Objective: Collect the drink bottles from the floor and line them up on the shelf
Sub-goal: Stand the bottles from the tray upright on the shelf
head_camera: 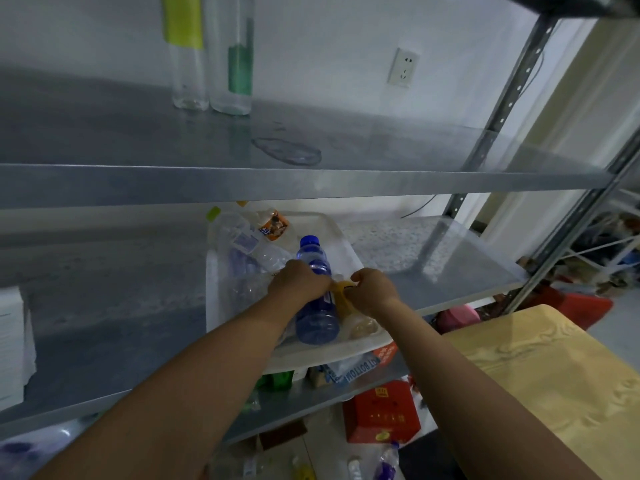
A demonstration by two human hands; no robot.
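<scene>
Two clear bottles upright on the upper shelf (104, 133), yellow-label bottle (188, 74) touching green-label bottle (233, 64); in the white tray (311, 355) on the middle shelf (450, 265), left hand (298, 280) grips one translucent blue bottle (317, 320), blue-capped, lying flat, right hand (372, 289) grips one yellow bottle (360, 325) just beside it.

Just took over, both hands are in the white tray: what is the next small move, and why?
Probably lift the blue translucent plastic bottle upright with the left hand: it lies on its side in the white plastic tray, while the two clear bottles on the upper metal shelf already stand in a row.
</scene>
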